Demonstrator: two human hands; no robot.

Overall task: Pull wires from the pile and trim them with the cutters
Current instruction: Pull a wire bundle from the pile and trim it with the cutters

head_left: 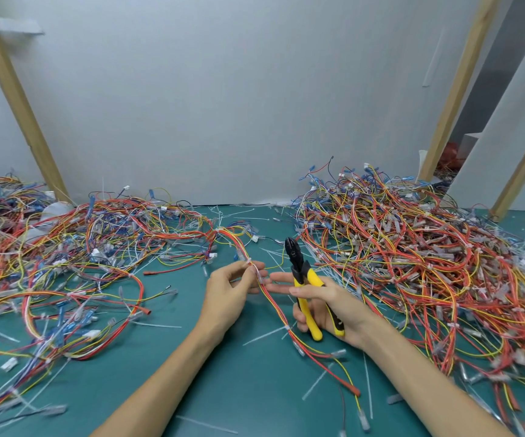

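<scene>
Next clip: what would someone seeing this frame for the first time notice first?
Tangled red, yellow and blue wires swamp the green table, in a left pile and a denser right pile. Between them, near the centre, the right hand grips yellow-handled cutters with the black head pointing up. Beside it, the left hand pinches a red-and-yellow wire bundle that runs back toward the left pile.

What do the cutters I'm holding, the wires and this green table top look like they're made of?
The cutters: dull black head, probably steel; smooth yellow and black grips, likely plastic or rubber. The wires: glossy red, orange and yellow sheaths, likely plastic insulation. The green table top: flat, even, faint sheen, maybe a rubber or vinyl mat.
</scene>
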